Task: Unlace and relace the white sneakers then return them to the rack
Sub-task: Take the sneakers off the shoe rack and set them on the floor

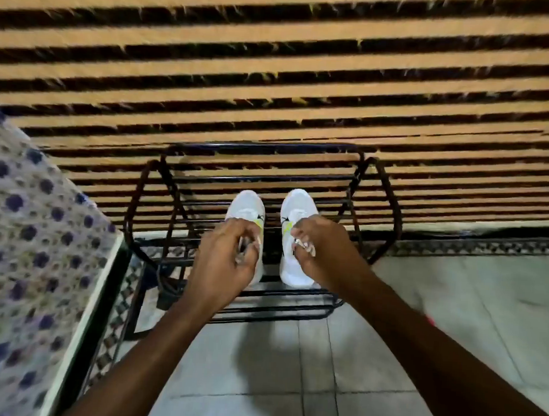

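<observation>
Two white sneakers with yellow accents stand side by side, toes pointing away, on the top bars of a black metal shoe rack (391,195). My left hand (229,262) curls its fingers round the collar of the left sneaker (246,206). My right hand (318,251) grips the collar of the right sneaker (298,206). The heels and laces are mostly hidden under my hands. The frame is motion-blurred.
An orange and black striped wall (274,64) rises behind the rack. A surface draped in a blue-dotted patterned cloth (26,242) stands at the left, close to the rack. Grey floor tiles (290,367) lie in front, and a patterned border strip runs along the wall base.
</observation>
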